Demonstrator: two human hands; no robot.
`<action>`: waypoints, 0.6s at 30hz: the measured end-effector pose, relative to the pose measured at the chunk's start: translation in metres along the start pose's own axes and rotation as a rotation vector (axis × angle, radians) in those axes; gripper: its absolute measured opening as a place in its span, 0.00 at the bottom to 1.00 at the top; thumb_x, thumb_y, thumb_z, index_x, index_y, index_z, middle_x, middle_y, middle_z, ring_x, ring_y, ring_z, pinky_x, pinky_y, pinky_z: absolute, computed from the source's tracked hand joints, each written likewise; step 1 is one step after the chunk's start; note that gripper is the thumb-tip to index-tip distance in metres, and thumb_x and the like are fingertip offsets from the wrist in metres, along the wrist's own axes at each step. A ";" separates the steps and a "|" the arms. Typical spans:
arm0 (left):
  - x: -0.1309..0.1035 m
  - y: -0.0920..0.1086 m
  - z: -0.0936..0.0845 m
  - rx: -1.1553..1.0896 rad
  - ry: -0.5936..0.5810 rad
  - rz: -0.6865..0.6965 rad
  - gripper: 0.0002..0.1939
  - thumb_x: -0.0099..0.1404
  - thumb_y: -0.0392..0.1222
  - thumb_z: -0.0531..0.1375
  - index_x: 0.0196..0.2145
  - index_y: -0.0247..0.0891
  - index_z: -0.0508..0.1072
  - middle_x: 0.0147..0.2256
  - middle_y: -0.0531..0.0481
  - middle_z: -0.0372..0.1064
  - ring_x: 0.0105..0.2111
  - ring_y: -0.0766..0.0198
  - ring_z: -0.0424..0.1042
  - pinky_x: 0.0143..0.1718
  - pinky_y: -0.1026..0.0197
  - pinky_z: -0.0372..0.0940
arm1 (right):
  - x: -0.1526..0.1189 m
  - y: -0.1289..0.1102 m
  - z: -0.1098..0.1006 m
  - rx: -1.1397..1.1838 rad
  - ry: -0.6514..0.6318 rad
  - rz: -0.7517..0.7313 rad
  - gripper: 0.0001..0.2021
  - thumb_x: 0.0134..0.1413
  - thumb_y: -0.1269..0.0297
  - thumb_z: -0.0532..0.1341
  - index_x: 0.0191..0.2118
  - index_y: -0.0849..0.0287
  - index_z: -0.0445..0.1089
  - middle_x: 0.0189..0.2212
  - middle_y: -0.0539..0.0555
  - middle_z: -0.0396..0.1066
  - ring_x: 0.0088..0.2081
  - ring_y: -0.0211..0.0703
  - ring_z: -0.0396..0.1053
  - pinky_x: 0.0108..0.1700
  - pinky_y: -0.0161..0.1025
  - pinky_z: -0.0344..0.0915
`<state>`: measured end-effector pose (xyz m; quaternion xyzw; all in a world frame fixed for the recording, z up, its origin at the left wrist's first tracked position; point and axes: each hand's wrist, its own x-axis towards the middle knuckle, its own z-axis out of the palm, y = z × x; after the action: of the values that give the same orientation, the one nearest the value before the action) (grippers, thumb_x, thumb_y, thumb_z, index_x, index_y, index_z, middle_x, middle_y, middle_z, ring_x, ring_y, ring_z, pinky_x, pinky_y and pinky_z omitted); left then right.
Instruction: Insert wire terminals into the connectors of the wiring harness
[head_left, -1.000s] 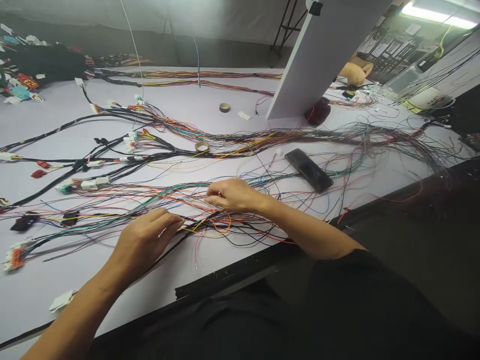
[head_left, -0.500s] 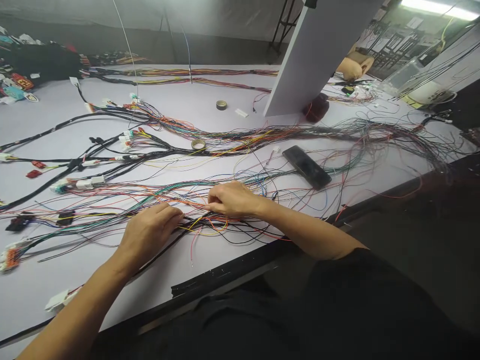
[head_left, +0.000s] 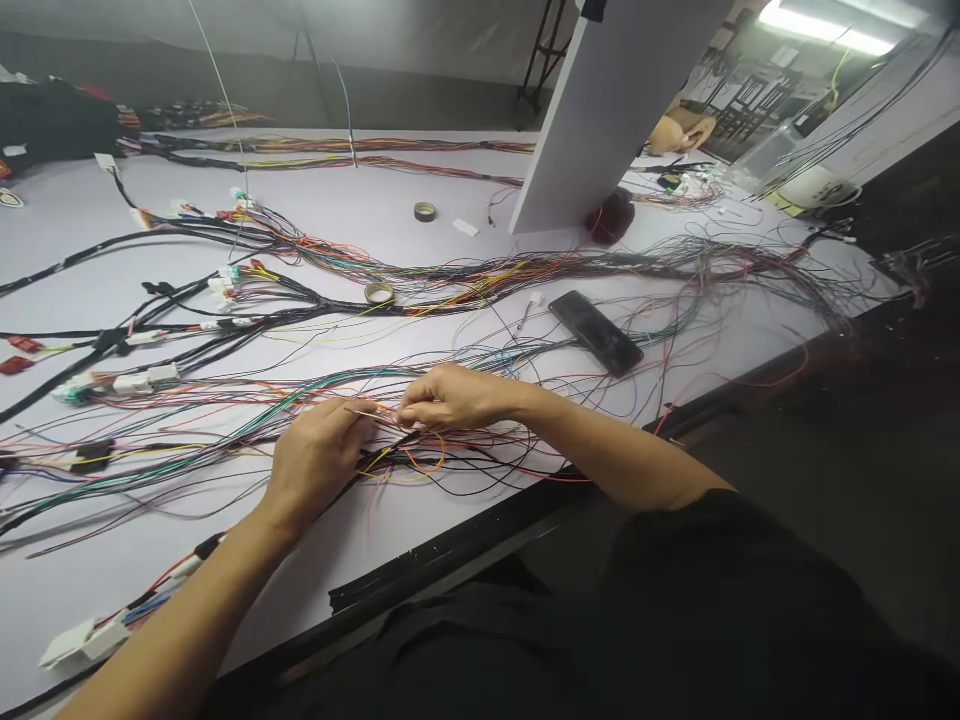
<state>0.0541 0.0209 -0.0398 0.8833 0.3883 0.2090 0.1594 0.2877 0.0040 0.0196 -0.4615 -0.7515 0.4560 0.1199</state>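
Close together over a wiring harness on the pale table, my two hands work among loose coloured wires. My right hand point(head_left: 450, 396) pinches a thin wire point(head_left: 377, 414), whose light-coloured end reaches across to the fingers of my left hand point(head_left: 321, 450). The left fingers are bent and closed at the dark-taped bundle point(head_left: 386, 456); what they hold is hidden beneath the hand. A yellow-orange wire point(head_left: 433, 462) loops out of the bundle just below my right hand. Green wires point(head_left: 300, 397) run behind both hands.
A black phone point(head_left: 597, 332) lies on wires to the right. Tape rolls point(head_left: 379, 294) point(head_left: 424, 212) sit farther back. White connectors point(head_left: 79, 640) lie at the left front. A grey upright panel point(head_left: 592, 120) stands on the table; another person's hand point(head_left: 679, 133) shows beyond it.
My left hand has moved slightly right, nearer my right hand. A light-coloured wire end now shows between them. The view has shifted, so the table's things appear farther left.
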 end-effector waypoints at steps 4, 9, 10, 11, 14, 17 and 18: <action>0.001 0.000 0.008 -0.077 0.092 -0.003 0.15 0.69 0.45 0.53 0.49 0.40 0.72 0.43 0.46 0.76 0.43 0.57 0.74 0.46 0.55 0.67 | -0.009 0.011 -0.006 0.010 0.206 0.095 0.11 0.63 0.68 0.55 0.40 0.65 0.74 0.31 0.51 0.72 0.31 0.33 0.64 0.36 0.31 0.57; 0.000 -0.003 0.007 -0.083 0.169 0.048 0.15 0.69 0.44 0.55 0.51 0.40 0.72 0.42 0.46 0.76 0.42 0.57 0.75 0.45 0.56 0.67 | -0.010 0.017 -0.004 -0.203 0.182 0.208 0.10 0.61 0.67 0.57 0.39 0.60 0.75 0.32 0.51 0.75 0.32 0.35 0.67 0.34 0.32 0.55; 0.000 -0.002 0.007 -0.082 0.193 0.061 0.15 0.68 0.43 0.55 0.51 0.41 0.72 0.42 0.46 0.76 0.42 0.58 0.75 0.45 0.56 0.67 | -0.009 0.015 -0.003 -0.275 0.161 0.238 0.09 0.60 0.65 0.57 0.38 0.59 0.76 0.32 0.51 0.75 0.33 0.37 0.67 0.33 0.33 0.54; 0.000 -0.002 0.007 -0.080 0.216 0.072 0.15 0.68 0.43 0.56 0.51 0.41 0.72 0.42 0.46 0.76 0.42 0.58 0.75 0.44 0.57 0.67 | -0.007 0.013 -0.001 -0.345 0.145 0.270 0.09 0.59 0.64 0.58 0.37 0.57 0.77 0.32 0.51 0.75 0.33 0.38 0.68 0.32 0.34 0.53; 0.000 0.001 0.007 -0.076 0.260 0.075 0.16 0.67 0.40 0.58 0.52 0.42 0.72 0.44 0.48 0.76 0.42 0.59 0.75 0.45 0.58 0.67 | -0.001 0.003 0.002 -0.493 0.104 0.352 0.08 0.57 0.61 0.60 0.36 0.56 0.76 0.33 0.52 0.76 0.35 0.42 0.69 0.31 0.35 0.51; 0.000 0.003 0.008 -0.121 0.284 0.036 0.17 0.66 0.39 0.59 0.53 0.44 0.72 0.43 0.50 0.76 0.41 0.61 0.75 0.45 0.59 0.67 | 0.004 -0.003 0.003 -0.554 0.076 0.342 0.08 0.55 0.60 0.62 0.38 0.55 0.75 0.37 0.52 0.76 0.37 0.43 0.70 0.31 0.35 0.52; 0.000 0.004 0.008 -0.157 0.289 0.019 0.18 0.66 0.38 0.59 0.54 0.45 0.71 0.42 0.50 0.76 0.40 0.62 0.75 0.46 0.59 0.67 | 0.005 -0.004 0.003 -0.561 0.067 0.323 0.08 0.56 0.61 0.62 0.39 0.55 0.75 0.38 0.52 0.76 0.38 0.43 0.70 0.31 0.35 0.52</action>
<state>0.0604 0.0169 -0.0444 0.8326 0.3811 0.3648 0.1683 0.2804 0.0058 0.0199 -0.6045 -0.7607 0.2286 -0.0612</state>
